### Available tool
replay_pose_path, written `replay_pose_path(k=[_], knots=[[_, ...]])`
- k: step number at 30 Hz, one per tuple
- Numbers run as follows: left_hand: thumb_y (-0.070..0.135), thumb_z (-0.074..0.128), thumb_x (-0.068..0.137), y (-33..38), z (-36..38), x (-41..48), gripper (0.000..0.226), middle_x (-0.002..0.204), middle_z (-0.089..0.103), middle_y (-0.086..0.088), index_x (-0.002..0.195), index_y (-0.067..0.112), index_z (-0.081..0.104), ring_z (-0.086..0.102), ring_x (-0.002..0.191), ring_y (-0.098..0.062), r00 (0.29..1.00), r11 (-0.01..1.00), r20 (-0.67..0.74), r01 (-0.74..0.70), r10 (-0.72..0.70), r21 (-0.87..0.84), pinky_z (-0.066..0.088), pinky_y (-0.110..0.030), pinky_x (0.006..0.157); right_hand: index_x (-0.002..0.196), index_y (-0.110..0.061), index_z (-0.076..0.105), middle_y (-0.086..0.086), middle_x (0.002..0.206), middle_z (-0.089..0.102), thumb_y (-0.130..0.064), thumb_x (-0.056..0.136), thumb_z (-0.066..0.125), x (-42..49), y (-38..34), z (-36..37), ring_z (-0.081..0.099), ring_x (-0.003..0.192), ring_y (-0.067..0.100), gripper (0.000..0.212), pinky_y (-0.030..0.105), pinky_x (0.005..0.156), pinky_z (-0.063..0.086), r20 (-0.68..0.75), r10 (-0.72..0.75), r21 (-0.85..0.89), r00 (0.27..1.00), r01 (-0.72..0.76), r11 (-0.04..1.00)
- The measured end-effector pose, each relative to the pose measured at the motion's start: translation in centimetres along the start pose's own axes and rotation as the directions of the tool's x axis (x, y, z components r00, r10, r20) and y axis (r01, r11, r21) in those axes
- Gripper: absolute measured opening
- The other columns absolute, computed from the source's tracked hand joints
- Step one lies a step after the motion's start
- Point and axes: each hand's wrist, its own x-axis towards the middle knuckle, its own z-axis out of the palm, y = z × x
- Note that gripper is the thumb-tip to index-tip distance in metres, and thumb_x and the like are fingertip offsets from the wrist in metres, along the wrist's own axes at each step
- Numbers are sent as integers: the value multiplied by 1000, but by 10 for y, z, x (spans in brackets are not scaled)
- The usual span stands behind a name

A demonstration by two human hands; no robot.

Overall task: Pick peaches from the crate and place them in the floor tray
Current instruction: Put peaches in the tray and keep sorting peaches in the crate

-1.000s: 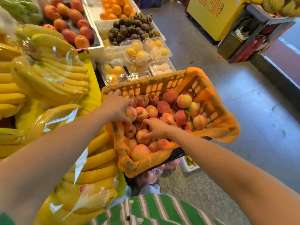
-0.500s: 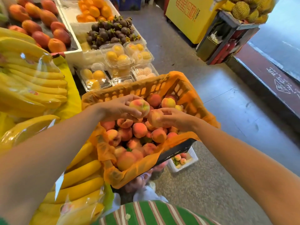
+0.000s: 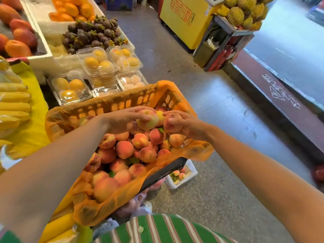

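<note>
The crate [image 3: 122, 100], lined with an orange bag, is full of peaches [image 3: 124, 149]. My left hand [image 3: 122, 118] grips a pale pink-green peach [image 3: 148, 121] above the crate's far side. Right beside it, my right hand [image 3: 184, 124] holds a redder peach [image 3: 169, 126]. Both held peaches hang over the pile, close together. On the floor below the crate's right corner sits the white tray [image 3: 192, 174] with a few small peaches in it, mostly hidden by the crate.
Bananas [image 3: 14, 106] lie on yellow cloth to the left. Clear boxes of yellow fruit [image 3: 98, 63], mangosteens [image 3: 91, 35], oranges and mangoes fill the stall behind. Grey floor stretches right, past a yellow cabinet [image 3: 185, 20] and a stand of durians [image 3: 240, 13].
Both hands have lifted a peach each out of the pile and carried them toward the crate's far right side. The view has swung right, showing the floor tray.
</note>
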Motion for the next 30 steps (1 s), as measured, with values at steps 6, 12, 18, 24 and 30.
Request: replay_pose_path(k=[6,12,18,24,30], knots=[[49,93,32,0,-13,27,93,119,59,-6,115,23,60,62,103,-18,974,978,-227,46,1,203,56,-28,74,126,-23,54,-2,125,51,-28,75,81,1,4,-20,53,116,17,58,35,95,52,-165,-24,-579,986,-77,812],[35,82,71,2,-13,57,52,112,56,-2,118,23,63,54,104,-22,926,801,-308,12,216,598,46,-31,83,125,-21,55,1,124,54,-29,77,78,11,16,-27,52,113,19,54,43,98,47,-175,-81,-816,981,-99,569],[55,72,68,16,-8,75,68,121,62,-8,124,20,61,56,113,-26,866,585,-251,-58,433,809,44,-36,90,130,-15,56,9,127,49,-30,81,75,22,12,-29,46,119,23,55,40,102,40,-149,-207,-877,967,-33,479],[33,74,79,14,-14,106,61,123,58,-14,132,12,52,50,117,-31,799,334,-167,-45,578,942,40,-40,96,124,-10,58,7,121,62,-24,79,75,34,-2,-29,52,116,24,50,33,95,37,-72,-421,-955,904,60,291],[0,61,79,9,-19,117,27,101,56,-15,104,6,68,52,99,-35,743,164,-84,-35,664,986,48,-47,79,124,-21,54,-2,121,62,-37,81,69,53,1,-37,41,126,19,48,42,99,29,-62,-433,-997,899,-35,71]])
